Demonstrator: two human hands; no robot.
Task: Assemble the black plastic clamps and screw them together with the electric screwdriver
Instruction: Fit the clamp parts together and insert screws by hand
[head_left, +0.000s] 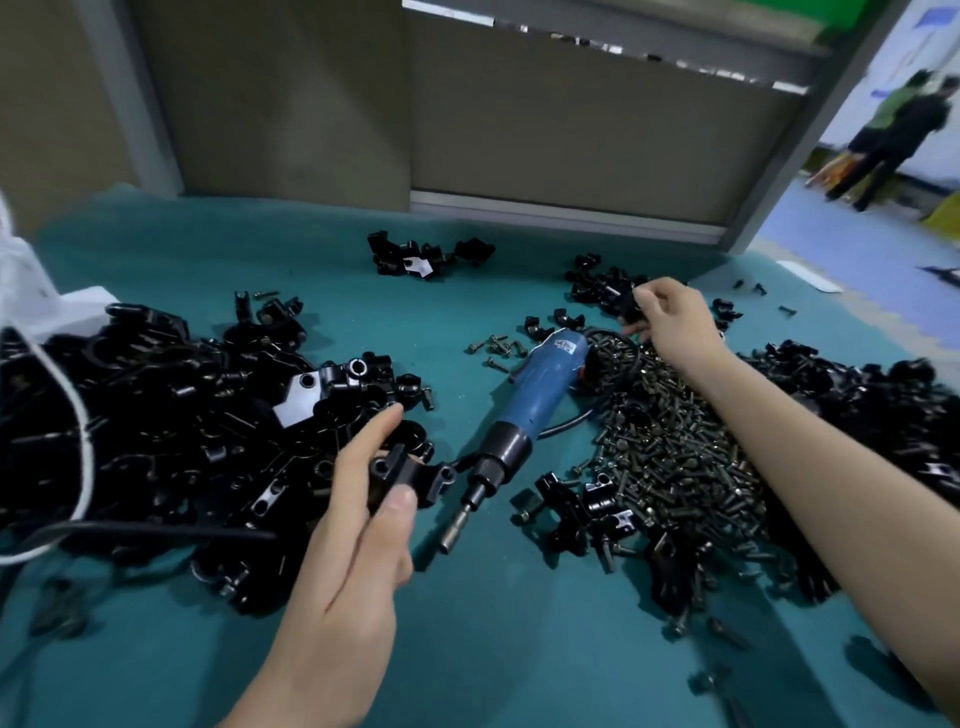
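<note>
My left hand (358, 525) holds a black plastic clamp half (410, 475) between thumb and fingers, just left of the screwdriver's tip. The blue electric screwdriver (524, 410) lies on the green table, its bit pointing toward me. Far across the table, my right hand (670, 317) reaches out and pinches a small black clamp piece (631, 306) from a heap at the back. A large heap of dark screws (670, 447) lies under my right forearm.
A big pile of black clamp parts (171, 426) covers the table's left side, another pile (872, 395) the right edge. Smaller groups lie at the back (421, 257) and near the screws (587, 509). A white cord (83, 431) crosses the left pile. Two people stand far right.
</note>
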